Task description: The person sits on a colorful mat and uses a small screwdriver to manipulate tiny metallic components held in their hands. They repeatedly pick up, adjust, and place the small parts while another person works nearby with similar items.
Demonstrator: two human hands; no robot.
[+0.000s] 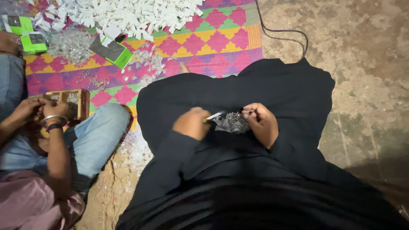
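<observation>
Head view: two people sit on a patterned mat, small metal parts in the lap

At nine o'clock a co-worker's hands [36, 110] are closed over something small beside a wooden box [74, 102]; at eleven o'clock lie green cartons [111, 50] and, toward twelve, a heap of white plastic pieces [123, 15]. At centre, the left hand [191, 123] pinches a thin pale strip [214, 116] between its fingertips; just right of it a pile of small metal pins [232, 122] rests on the black cloth [277, 89], and the right hand [262, 121] curls its fingers together, touching the pile's edge. At one o'clock a black cable [285, 32] crosses the bare floor [366, 64]
</observation>
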